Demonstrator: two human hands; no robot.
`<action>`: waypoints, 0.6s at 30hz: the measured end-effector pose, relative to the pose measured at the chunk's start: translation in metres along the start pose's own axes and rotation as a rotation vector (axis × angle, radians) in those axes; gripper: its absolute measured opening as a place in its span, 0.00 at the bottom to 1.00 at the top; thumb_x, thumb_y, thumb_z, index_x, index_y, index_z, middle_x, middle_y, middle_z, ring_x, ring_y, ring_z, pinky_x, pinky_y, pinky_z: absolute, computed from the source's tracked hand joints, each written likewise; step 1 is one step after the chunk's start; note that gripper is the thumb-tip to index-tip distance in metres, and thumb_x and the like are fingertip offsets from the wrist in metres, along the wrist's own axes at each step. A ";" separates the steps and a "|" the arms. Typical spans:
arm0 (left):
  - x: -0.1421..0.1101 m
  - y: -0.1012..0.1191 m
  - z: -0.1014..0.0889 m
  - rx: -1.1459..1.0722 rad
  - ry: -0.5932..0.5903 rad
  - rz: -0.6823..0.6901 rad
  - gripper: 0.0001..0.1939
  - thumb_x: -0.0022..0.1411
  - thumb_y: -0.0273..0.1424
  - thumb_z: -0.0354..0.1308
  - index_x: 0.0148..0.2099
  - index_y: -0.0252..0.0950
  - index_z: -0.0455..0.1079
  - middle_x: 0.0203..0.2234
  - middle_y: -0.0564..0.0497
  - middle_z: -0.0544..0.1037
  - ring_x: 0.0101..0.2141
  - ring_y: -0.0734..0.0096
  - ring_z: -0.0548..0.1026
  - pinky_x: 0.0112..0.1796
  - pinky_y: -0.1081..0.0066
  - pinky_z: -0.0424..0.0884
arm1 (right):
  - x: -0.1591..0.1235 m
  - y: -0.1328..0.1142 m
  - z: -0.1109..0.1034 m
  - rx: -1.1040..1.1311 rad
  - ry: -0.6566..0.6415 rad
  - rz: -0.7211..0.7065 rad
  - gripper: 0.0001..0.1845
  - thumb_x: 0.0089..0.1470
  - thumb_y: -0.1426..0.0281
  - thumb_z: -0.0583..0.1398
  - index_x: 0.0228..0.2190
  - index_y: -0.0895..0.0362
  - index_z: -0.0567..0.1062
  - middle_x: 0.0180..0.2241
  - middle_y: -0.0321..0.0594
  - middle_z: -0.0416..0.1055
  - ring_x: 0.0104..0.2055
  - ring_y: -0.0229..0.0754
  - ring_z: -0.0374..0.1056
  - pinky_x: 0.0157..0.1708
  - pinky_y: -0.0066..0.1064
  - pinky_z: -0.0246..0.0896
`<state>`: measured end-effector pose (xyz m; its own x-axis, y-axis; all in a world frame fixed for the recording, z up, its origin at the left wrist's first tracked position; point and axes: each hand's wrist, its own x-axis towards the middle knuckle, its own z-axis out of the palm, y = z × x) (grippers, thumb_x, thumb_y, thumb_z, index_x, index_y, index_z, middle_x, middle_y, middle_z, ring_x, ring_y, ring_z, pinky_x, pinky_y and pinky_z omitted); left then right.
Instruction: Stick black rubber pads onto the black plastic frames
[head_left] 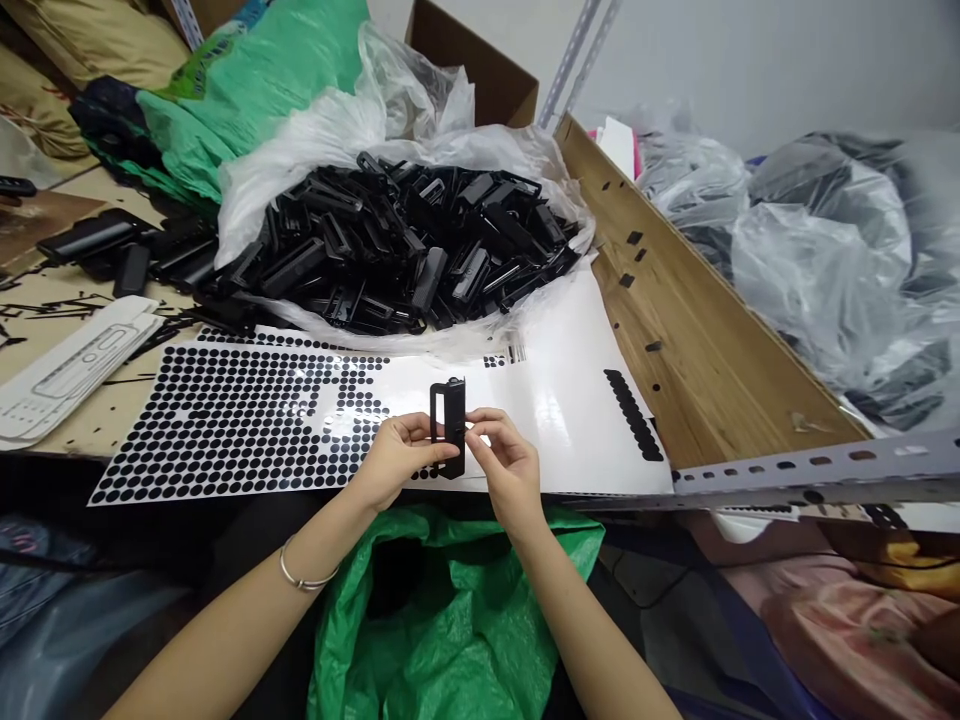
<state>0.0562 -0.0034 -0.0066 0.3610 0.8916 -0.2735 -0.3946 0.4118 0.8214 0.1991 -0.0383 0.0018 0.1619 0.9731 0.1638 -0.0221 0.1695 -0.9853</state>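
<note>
Upright over the front edge of the bench is a black plastic frame-like part [455, 430] with a long slot down its left side. My left hand [401, 455] is closed on it, thumb across its front and fingers around the slotted side. My right hand [506, 460] is pinched at the part's right edge, its fingertips touching or nearly touching it; whatever sits between them is too small to make out. Beneath both hands lie a sheet of round black stickers [247, 420], some dots gone, and a mostly bare white sheet [555, 400].
A white plastic bag [300, 150] spills a heap of similar black parts [420, 240] behind the sheets. More black parts [97, 240] lie left. A wooden board [675, 320] borders the right side. An open green sack [450, 620] hangs below the bench edge.
</note>
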 end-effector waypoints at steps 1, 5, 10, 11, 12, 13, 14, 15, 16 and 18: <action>0.000 0.000 0.000 0.001 -0.006 0.000 0.15 0.36 0.27 0.75 0.28 0.32 0.74 0.26 0.52 0.81 0.27 0.74 0.77 0.30 0.76 0.73 | 0.000 0.000 0.000 -0.004 0.007 -0.002 0.06 0.52 0.65 0.64 0.26 0.53 0.76 0.39 0.40 0.68 0.46 0.43 0.66 0.45 0.37 0.66; 0.000 0.000 -0.001 0.011 -0.005 0.004 0.15 0.36 0.27 0.74 0.28 0.32 0.74 0.26 0.52 0.81 0.27 0.74 0.77 0.30 0.75 0.72 | 0.000 0.000 0.002 -0.023 0.025 -0.014 0.05 0.51 0.66 0.65 0.26 0.53 0.76 0.38 0.40 0.68 0.45 0.43 0.66 0.43 0.36 0.68; -0.001 0.000 -0.002 0.038 0.015 0.014 0.15 0.36 0.28 0.74 0.28 0.33 0.74 0.27 0.51 0.81 0.28 0.72 0.77 0.30 0.74 0.72 | -0.001 0.000 0.006 -0.030 0.048 -0.010 0.05 0.50 0.66 0.65 0.25 0.54 0.76 0.38 0.41 0.68 0.44 0.43 0.67 0.41 0.35 0.69; -0.001 -0.001 -0.002 0.039 0.017 0.015 0.15 0.36 0.28 0.74 0.28 0.33 0.74 0.27 0.51 0.81 0.28 0.72 0.77 0.30 0.74 0.72 | -0.001 0.001 0.007 -0.028 0.058 -0.012 0.06 0.49 0.67 0.65 0.25 0.54 0.76 0.38 0.41 0.68 0.44 0.43 0.67 0.42 0.36 0.69; -0.001 -0.001 -0.002 0.035 0.019 0.016 0.15 0.36 0.28 0.74 0.27 0.33 0.73 0.27 0.51 0.81 0.28 0.72 0.77 0.31 0.74 0.72 | -0.001 0.002 0.008 -0.026 0.067 -0.013 0.06 0.49 0.67 0.65 0.25 0.54 0.75 0.38 0.40 0.68 0.44 0.43 0.67 0.42 0.36 0.69; -0.001 -0.002 -0.002 0.029 0.022 0.017 0.15 0.37 0.28 0.74 0.27 0.33 0.73 0.26 0.51 0.81 0.27 0.72 0.77 0.31 0.74 0.72 | -0.002 0.002 0.009 -0.024 0.076 -0.013 0.06 0.49 0.67 0.65 0.24 0.54 0.75 0.38 0.40 0.68 0.44 0.42 0.67 0.42 0.36 0.69; -0.001 -0.002 -0.001 0.023 0.026 0.018 0.15 0.37 0.29 0.74 0.27 0.33 0.73 0.26 0.52 0.81 0.27 0.73 0.77 0.30 0.74 0.72 | -0.002 0.003 0.009 -0.022 0.083 -0.011 0.06 0.49 0.67 0.65 0.24 0.54 0.75 0.37 0.40 0.68 0.43 0.42 0.67 0.43 0.36 0.69; 0.000 -0.002 -0.001 0.021 0.027 0.015 0.15 0.37 0.29 0.74 0.27 0.33 0.73 0.25 0.53 0.80 0.26 0.74 0.76 0.30 0.75 0.72 | -0.001 0.004 0.009 -0.021 0.088 -0.009 0.06 0.49 0.68 0.65 0.24 0.54 0.75 0.37 0.40 0.68 0.43 0.42 0.67 0.43 0.36 0.69; 0.000 -0.002 -0.001 0.024 0.027 0.010 0.15 0.37 0.29 0.74 0.27 0.33 0.73 0.24 0.53 0.80 0.26 0.74 0.76 0.30 0.75 0.72 | -0.001 0.004 0.009 -0.021 0.091 -0.005 0.06 0.49 0.68 0.65 0.24 0.54 0.75 0.37 0.40 0.68 0.43 0.42 0.67 0.43 0.36 0.69; 0.000 -0.003 -0.001 0.038 0.029 -0.003 0.15 0.36 0.29 0.75 0.27 0.34 0.73 0.23 0.54 0.80 0.25 0.75 0.75 0.28 0.76 0.71 | 0.000 0.005 0.009 -0.023 0.095 0.003 0.05 0.48 0.68 0.65 0.23 0.54 0.75 0.37 0.40 0.68 0.43 0.42 0.67 0.42 0.36 0.70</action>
<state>0.0564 -0.0046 -0.0091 0.3375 0.8957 -0.2896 -0.3607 0.4072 0.8391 0.1899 -0.0363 -0.0029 0.2550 0.9542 0.1562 -0.0006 0.1617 -0.9868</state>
